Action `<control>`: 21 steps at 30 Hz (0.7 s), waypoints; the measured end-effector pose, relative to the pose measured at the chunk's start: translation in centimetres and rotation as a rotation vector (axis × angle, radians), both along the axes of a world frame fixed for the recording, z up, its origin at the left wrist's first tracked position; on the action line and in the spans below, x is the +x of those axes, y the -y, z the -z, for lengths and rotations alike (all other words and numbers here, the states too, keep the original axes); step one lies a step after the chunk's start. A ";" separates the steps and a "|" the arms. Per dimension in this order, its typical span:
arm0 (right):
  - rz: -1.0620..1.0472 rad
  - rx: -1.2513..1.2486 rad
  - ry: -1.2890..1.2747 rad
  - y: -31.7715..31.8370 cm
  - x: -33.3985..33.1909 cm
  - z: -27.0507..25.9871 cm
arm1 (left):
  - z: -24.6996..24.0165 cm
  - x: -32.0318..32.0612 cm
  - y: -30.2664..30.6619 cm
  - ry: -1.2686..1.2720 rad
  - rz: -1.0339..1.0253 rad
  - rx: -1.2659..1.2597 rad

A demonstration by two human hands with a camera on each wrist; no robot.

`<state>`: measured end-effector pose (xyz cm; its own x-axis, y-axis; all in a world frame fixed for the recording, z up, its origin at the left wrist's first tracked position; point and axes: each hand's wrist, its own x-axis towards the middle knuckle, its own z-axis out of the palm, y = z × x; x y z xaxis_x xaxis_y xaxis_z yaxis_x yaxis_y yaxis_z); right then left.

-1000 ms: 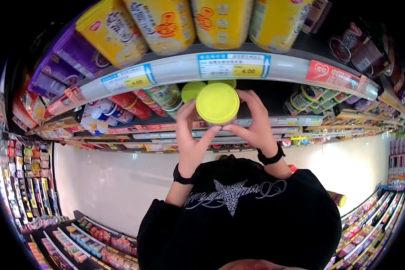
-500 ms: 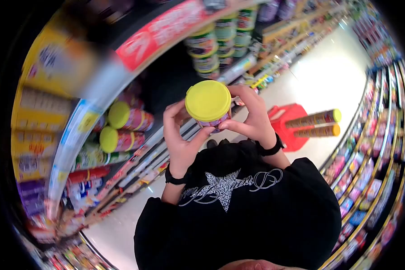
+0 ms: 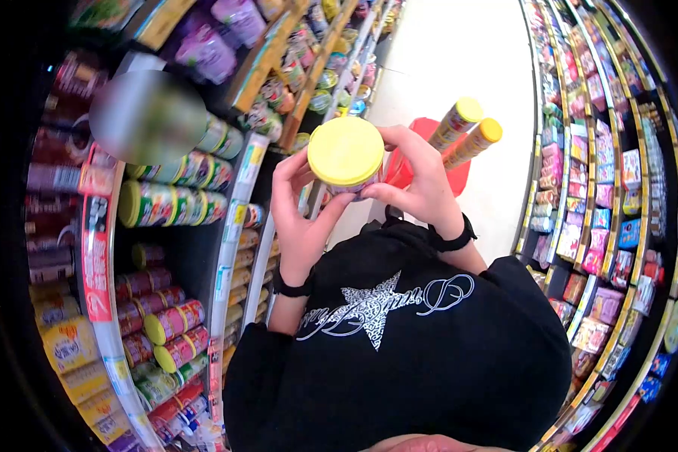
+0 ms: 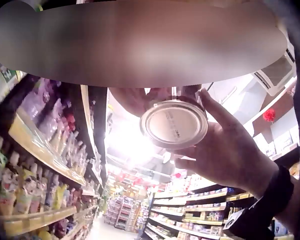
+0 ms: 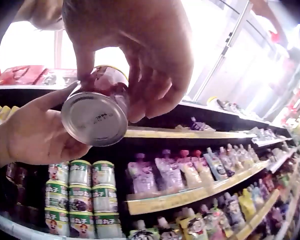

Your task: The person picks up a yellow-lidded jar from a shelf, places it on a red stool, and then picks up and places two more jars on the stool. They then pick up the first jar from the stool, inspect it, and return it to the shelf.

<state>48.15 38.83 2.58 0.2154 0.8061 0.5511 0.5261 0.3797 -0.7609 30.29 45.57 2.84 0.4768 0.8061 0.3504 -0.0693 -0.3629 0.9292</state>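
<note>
A can with a yellow lid [image 3: 346, 151] is held upright at chest height between both hands in the head view. The left hand [image 3: 303, 218] grips its left side, and the right hand [image 3: 420, 181] grips its right side, thumbs meeting low on the near side. In the left wrist view the can's metal base [image 4: 174, 125] faces the camera, with one hand [image 4: 225, 150] around its right side. The right wrist view shows the same base [image 5: 94, 119], the right hand [image 5: 135, 45] curled over the can and the left hand [image 5: 37, 131] on its other side.
A red basket [image 3: 457, 178] with two yellow-capped tubes [image 3: 471, 143] stands on the pale floor [image 3: 459, 53] beyond the right hand. Shelves with stacked cans [image 3: 177, 200] line the left, and packed snack shelves [image 3: 595, 181] line the right.
The view has swung round, moving the shelf of cans from ahead to the left and bringing the red basket into sight. Both hands keep hold of the can.
</note>
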 end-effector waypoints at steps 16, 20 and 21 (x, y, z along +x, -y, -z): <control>0.519 -0.218 -0.049 4.2 17.7 5.4 | 5.8 23.7 -3.3 -0.081 0.547 -0.169; 0.546 -0.268 -0.063 4.5 20.8 8.0 | 8.5 27.4 -3.7 -0.074 0.622 -0.286; 0.528 -0.270 -0.097 4.5 21.2 8.3 | 8.9 27.9 -3.7 -0.073 0.629 -0.298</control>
<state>69.38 34.33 -5.75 0.6642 0.6848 0.2997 0.5140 -0.1273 -0.8483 58.24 49.31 -6.08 0.8983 0.4263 0.1069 -0.1164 -0.0038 0.9932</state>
